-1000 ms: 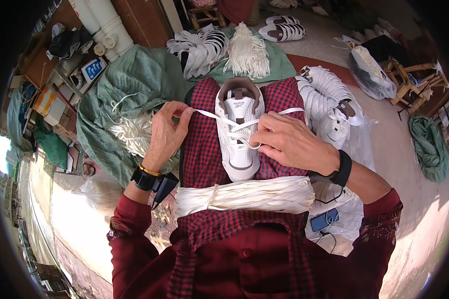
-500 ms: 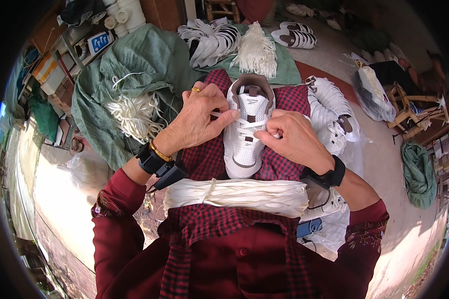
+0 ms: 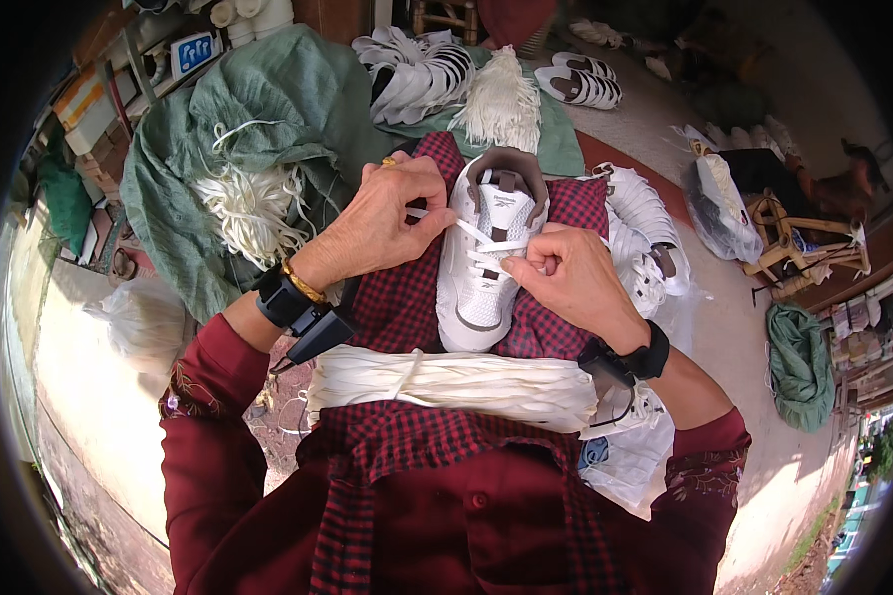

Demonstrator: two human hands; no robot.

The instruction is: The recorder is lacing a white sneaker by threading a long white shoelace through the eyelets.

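You sit with a red checked cloth [image 3: 397, 297] over your lap, and it fills the middle of the frame. On it lies a white sneaker [image 3: 486, 258], its toe toward you and its open collar toward the top of the frame. The shoe is clean, with a perforated toe and a grey lining inside the collar.

Across your lap, just below the toe, lies a thick bundle of white laces [image 3: 456, 382], tied in the middle. At the upper left of the frame a green sack [image 3: 258, 109] holds a loose heap of laces [image 3: 253, 203]. More white shoes [image 3: 645, 228] are piled at the right of the sneaker, and flat shoe parts [image 3: 417, 79] lie at the top of the frame.

Your left hand [image 3: 387, 223] is at the left side of the sneaker, its fingers pinched closed on the white lace [image 3: 476, 238]. Your right hand [image 3: 566, 283] is at the right side, its grip also closed on that lace, near the middle eyelets.

I judge the lacing is partly done: some crossings already lie over the tongue, in the middle part. The upper eyelets near the collar look not yet filled, though your hands hide part of them.
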